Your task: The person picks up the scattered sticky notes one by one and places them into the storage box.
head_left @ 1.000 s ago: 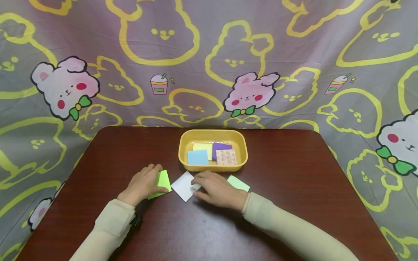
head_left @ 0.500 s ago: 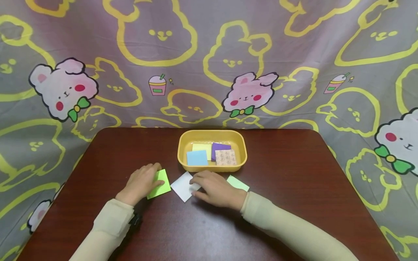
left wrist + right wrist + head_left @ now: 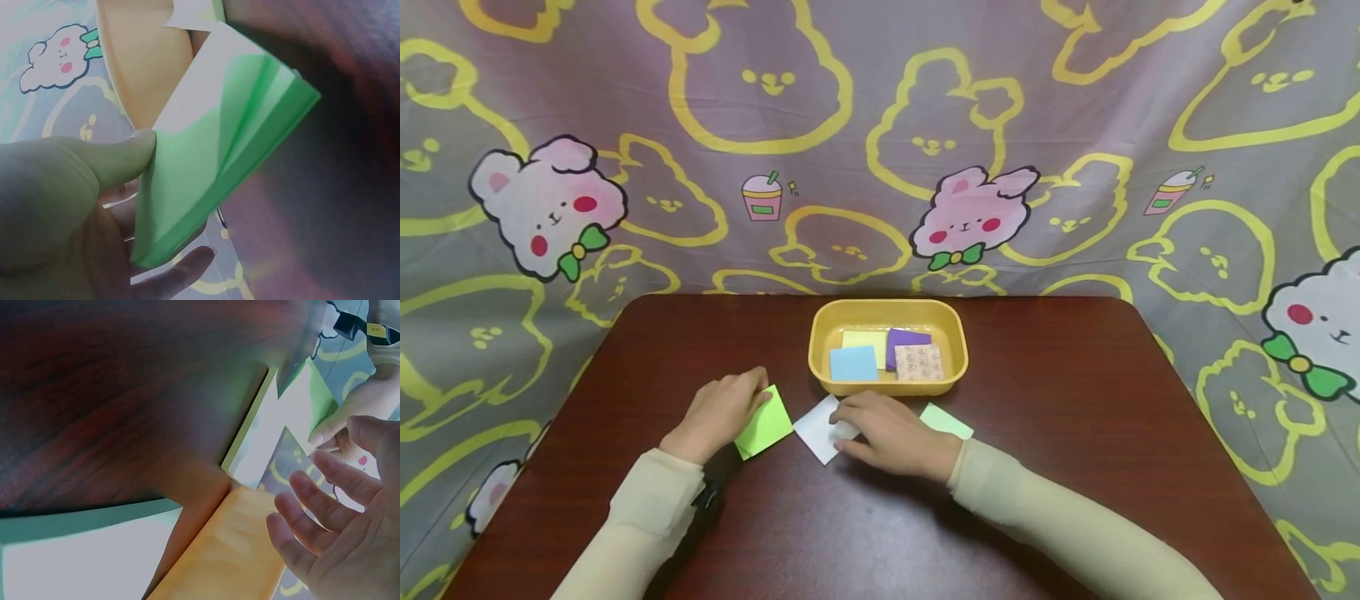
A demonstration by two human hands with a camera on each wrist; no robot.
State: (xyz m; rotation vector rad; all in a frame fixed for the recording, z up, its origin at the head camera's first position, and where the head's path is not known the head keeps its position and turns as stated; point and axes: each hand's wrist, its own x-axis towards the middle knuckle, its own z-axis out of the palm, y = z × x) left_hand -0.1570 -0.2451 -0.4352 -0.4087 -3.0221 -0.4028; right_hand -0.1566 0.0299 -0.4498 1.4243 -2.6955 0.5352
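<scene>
My left hand (image 3: 715,412) pinches a bright green sticky note pad (image 3: 766,427) by its left side, left of centre on the table. In the left wrist view the thumb lies on the pad's face (image 3: 187,150) and the other fingers are behind it. Over a white sticky note pad (image 3: 812,431) hovers my right hand (image 3: 891,433), its fingers loosely bent and partly covering that pad. Nothing lies between those fingers (image 3: 312,506) in the right wrist view. A pale green pad (image 3: 946,421) sits behind the right wrist, partly hidden by it.
A yellow tray (image 3: 887,388) stands at the back middle of the dark wooden table (image 3: 1060,400). Inside are a blue pad (image 3: 853,364), a pale yellow pad (image 3: 865,338), a purple pad (image 3: 895,337) and a patterned brown pad (image 3: 919,363). A printed curtain (image 3: 850,183) hangs behind.
My left thumb has shifted from the bright green pad's near right corner up to its far left side, the hand drawing slightly left, and more of the pad shows. The right hand barely moved.
</scene>
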